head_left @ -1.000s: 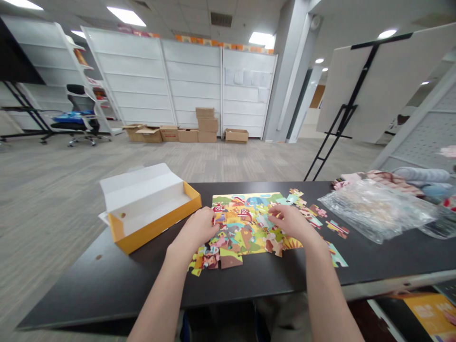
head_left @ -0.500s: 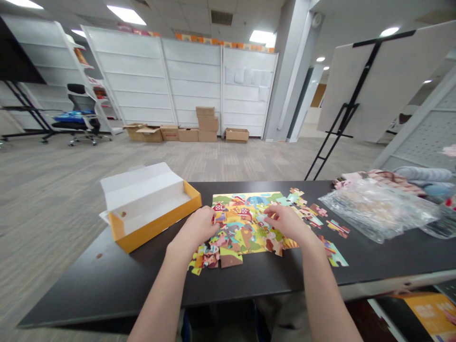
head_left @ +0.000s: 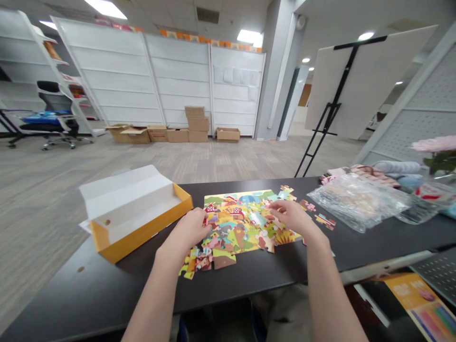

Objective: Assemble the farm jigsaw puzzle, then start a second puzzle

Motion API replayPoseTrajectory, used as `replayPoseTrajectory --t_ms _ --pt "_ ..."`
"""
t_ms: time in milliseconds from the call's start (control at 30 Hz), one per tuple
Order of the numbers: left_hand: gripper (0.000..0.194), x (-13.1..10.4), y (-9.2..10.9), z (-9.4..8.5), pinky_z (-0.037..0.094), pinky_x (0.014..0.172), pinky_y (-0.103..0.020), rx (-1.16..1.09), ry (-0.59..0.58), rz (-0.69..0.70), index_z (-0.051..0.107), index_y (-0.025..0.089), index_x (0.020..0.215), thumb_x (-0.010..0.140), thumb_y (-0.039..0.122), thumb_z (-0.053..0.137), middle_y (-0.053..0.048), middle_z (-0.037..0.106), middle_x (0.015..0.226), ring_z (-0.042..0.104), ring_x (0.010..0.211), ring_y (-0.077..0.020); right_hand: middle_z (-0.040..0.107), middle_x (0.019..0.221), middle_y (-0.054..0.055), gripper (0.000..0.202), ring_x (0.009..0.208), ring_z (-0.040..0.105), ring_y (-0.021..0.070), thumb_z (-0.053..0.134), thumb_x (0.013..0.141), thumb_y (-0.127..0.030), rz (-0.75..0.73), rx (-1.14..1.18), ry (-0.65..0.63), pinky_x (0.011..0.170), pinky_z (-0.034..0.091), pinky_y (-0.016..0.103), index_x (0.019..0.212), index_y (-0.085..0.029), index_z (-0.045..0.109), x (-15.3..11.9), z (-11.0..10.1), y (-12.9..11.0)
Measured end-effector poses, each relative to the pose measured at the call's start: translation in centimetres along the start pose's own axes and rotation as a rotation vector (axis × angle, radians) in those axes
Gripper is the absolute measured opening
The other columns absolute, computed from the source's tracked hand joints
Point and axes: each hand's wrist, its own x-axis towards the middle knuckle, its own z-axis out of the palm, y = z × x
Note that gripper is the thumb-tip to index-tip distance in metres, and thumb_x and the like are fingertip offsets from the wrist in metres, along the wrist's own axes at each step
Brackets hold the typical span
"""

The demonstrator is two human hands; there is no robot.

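A colourful farm-scene jigsaw puzzle [head_left: 238,232] lies on the black table, partly put together. At its left edge rests my left hand [head_left: 194,225], fingers curled and closed; whatever they press or hold is hidden. My right hand [head_left: 292,217] hovers over the right part of the picture, its thumb and fingers apart with nothing visible between them. A pale blue puzzle piece [head_left: 258,219] sits on the picture left of these fingers. Loose puzzle pieces [head_left: 204,260] lie at the lower left, and others, such as a striped piece [head_left: 325,221], lie right of my right hand.
An open yellow box [head_left: 142,230] with a white inside stands on the table [head_left: 142,294] at the left. Clear plastic bags [head_left: 359,202] and folded cloths [head_left: 374,175] are at the right. Beyond stand an easel board [head_left: 356,90] and cardboard boxes [head_left: 195,124].
My right hand has shifted right from the pale blue piece, which now shows uncovered, and its fingers have spread. My left hand stays at the puzzle's left edge. The view has turned right.
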Motion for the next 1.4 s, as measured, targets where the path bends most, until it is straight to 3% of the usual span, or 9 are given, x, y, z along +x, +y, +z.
replayPoseTrajectory --t_ms 200,367,567,800,933,1033,1133,1233,1400 --pt "0.024 0.7 -1.4 0.3 0.050 0.092 -0.031 -0.073 -0.035 0.070 0.074 0.015 0.101 0.091 0.017 0.052 -0.015 0.072 0.114 0.069 0.104 -0.0251 0.078 0.088 0.008 0.026 0.079 0.071 0.0237 0.056 0.086 -0.033 0.309 -0.224 0.313 0.071 0.049 0.032 0.093 -0.020 0.077 -2.1 -6.4 8.5" --pt "0.027 0.6 -2.0 0.0 0.049 0.091 -0.029 -0.117 -0.052 0.094 0.075 0.016 0.105 0.089 0.014 0.054 -0.013 0.073 0.116 0.069 0.105 -0.0236 0.079 0.081 0.009 0.019 0.077 0.071 0.0268 0.066 0.076 -0.036 0.412 -0.334 0.196 0.068 0.049 0.034 0.082 -0.022 0.077 -4.1 -9.0 13.9" --pt "0.033 0.4 -1.9 -0.1 0.051 0.088 -0.028 -0.159 -0.043 0.060 0.071 0.018 0.120 0.090 0.018 0.056 -0.011 0.075 0.117 0.070 0.103 -0.0228 0.078 0.080 0.005 0.026 0.073 0.070 0.0254 0.074 0.066 -0.044 0.299 -0.277 0.028 0.064 0.049 0.032 0.082 -0.024 0.077 -4.3 -8.6 15.9" --pt "0.033 0.2 -2.1 0.0 0.051 0.087 -0.028 -0.151 -0.036 0.064 0.071 0.017 0.120 0.091 0.019 0.056 -0.013 0.075 0.117 0.070 0.103 -0.0233 0.074 0.069 0.005 0.028 0.062 0.069 0.0229 0.078 0.058 -0.032 0.412 -0.085 -0.010 0.060 0.050 0.032 0.083 -0.021 0.069 -3.6 -9.2 15.9" --pt "0.030 -0.1 -2.1 0.2 0.050 0.091 -0.029 -0.173 -0.014 0.074 0.072 0.019 0.116 0.091 0.018 0.055 -0.012 0.073 0.118 0.069 0.106 -0.0233 0.071 0.063 0.006 0.030 0.062 0.069 0.0236 0.078 0.061 -0.039 0.348 0.078 0.022 0.061 0.052 0.033 0.080 -0.020 0.067 -3.0 -9.7 12.9" --pt "0.028 0.0 -2.1 0.5 0.050 0.094 -0.031 -0.170 -0.002 0.087 0.072 0.019 0.115 0.092 0.021 0.056 -0.013 0.071 0.121 0.068 0.108 -0.0242 0.076 0.085 0.008 0.041 0.076 0.073 0.0236 0.078 0.065 -0.047 0.182 0.272 0.047 0.068 0.055 0.031 0.094 -0.019 0.070 -1.1 -8.5 7.5" --pt "0.026 0.1 -2.0 0.6 0.050 0.095 -0.032 -0.151 0.001 0.093 0.073 0.018 0.111 0.094 0.027 0.056 -0.013 0.069 0.120 0.068 0.107 -0.0249 0.076 0.091 0.009 0.041 0.084 0.074 0.0235 0.077 0.071 -0.046 0.003 0.430 -0.110 0.072 0.057 0.031 0.099 -0.017 0.070 2.2 -4.6 0.5" --pt "0.029 -0.1 -1.5 0.3 0.050 0.093 -0.033 -0.141 0.018 0.081 0.072 0.019 0.111 0.097 0.038 0.055 -0.012 0.067 0.119 0.068 0.106 -0.0250 0.075 0.092 0.007 0.027 0.079 0.073 0.0196 0.074 0.075 -0.033 -0.144 0.404 -0.270 0.070 0.057 0.029 0.097 -0.016 0.073 5.8 0.8 -5.1" --pt "0.034 -1.0 -0.5 -0.3 0.052 0.088 -0.032 -0.056 0.029 0.043 0.069 0.017 0.114 0.098 0.042 0.054 -0.013 0.064 0.119 0.067 0.104 -0.0249 0.077 0.084 0.005 0.014 0.079 0.072 0.0168 0.066 0.079 -0.013 -0.237 0.244 -0.243 0.076 0.055 0.027 0.088 -0.016 0.077 9.4 7.8 -8.7"
